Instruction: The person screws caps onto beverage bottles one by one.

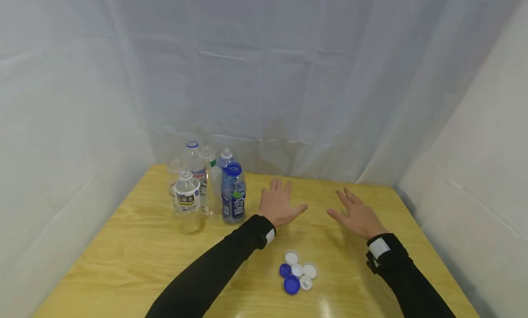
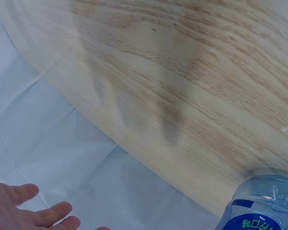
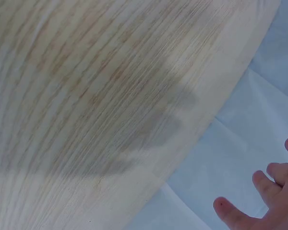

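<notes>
My left hand point(image 1: 279, 204) is held over the table with its fingers spread and nothing in it. Just left of it stands a blue-tinted bottle point(image 1: 233, 196) without a cap, which also shows at the lower right of the left wrist view point(image 2: 259, 211). My right hand point(image 1: 358, 217), fingers likewise spread, hovers farther right and holds nothing; its shadow falls on the wood in the right wrist view. Between the forearms lies a cluster of loose bottle caps, among them a large blue cap point(image 1: 291, 285), a small blue cap point(image 1: 285, 270) and several white caps point(image 1: 310, 271).
Several uncapped clear bottles stand grouped at the back left, with a labelled bottle point(image 1: 187, 201) in front. The wooden table point(image 1: 123, 244) ends at a white cloth curtain point(image 1: 264, 79) behind, and more cloth point(image 1: 474, 171) hangs on both sides.
</notes>
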Demonstrator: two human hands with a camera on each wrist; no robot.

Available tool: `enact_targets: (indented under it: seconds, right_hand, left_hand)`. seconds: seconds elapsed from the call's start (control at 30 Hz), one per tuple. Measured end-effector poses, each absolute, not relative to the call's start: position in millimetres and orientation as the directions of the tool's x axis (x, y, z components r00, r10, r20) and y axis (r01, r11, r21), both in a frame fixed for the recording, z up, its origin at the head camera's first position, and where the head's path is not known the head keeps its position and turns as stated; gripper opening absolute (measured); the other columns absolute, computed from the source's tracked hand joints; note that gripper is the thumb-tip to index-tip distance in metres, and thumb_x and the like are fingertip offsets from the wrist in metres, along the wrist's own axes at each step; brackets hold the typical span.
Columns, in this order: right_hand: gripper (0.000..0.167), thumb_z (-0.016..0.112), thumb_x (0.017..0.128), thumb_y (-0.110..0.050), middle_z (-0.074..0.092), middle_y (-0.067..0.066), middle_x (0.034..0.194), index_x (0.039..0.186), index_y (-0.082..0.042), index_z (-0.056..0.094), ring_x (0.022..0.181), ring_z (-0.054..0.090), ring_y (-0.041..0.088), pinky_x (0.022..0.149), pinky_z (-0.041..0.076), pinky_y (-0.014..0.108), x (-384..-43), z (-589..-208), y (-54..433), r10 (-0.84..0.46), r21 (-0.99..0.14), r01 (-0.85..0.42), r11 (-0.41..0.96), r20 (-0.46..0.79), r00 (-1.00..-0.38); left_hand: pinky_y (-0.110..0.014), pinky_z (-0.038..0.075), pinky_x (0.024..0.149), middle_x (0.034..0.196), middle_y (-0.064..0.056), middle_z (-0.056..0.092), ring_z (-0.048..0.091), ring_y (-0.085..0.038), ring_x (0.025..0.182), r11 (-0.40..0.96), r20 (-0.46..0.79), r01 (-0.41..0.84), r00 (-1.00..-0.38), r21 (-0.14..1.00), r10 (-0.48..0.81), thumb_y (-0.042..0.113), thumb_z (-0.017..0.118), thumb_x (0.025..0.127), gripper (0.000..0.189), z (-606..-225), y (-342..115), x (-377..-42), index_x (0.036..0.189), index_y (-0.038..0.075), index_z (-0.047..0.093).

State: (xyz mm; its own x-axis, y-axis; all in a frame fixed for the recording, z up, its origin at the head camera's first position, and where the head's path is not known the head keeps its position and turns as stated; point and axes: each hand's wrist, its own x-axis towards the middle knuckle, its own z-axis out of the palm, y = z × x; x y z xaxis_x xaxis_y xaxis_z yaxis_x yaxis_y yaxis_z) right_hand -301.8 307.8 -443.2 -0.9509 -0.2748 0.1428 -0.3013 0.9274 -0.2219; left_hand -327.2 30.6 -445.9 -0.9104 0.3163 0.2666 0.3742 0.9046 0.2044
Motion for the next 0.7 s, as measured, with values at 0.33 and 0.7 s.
enact_targets:
  seconds: [0.33,0.7]
  right_hand:
    - [0.072,0.053,0.097,-0.061,0.073,0.018,0.108,0.148,-0.011,0.05,0.08,0.07,0.026,0.055,0.053,0.036,-286.8,-447.9,309.8,-0.27,-0.225,-0.317,0.921,0.217,-0.938]
    - [0.051,0.058,0.095,-0.059,0.071,-0.002,0.079,0.112,-0.013,0.075,0.056,0.053,0.004,0.051,0.047,0.027,-279.0,-454.7,300.1,-0.268,-0.193,-0.327,0.925,0.28,-0.922]
  left_hand:
    - [-0.051,0.047,0.105,0.146,-0.021,0.046,0.045,-0.034,0.135,0.868,0.321,0.426,-0.884,0.255,0.34,0.068,0.049,0.094,0.085,-439.0,23.9,-312.6,0.152,0.007,0.04]
    - [-0.037,0.055,0.094,0.12,-0.013,0.062,0.06,-0.025,0.11,0.795,0.453,0.544,-0.8,0.269,0.394,0.038,0.06,0.098,0.049,-431.6,8.5,-293.1,0.13,0.001,0.059]
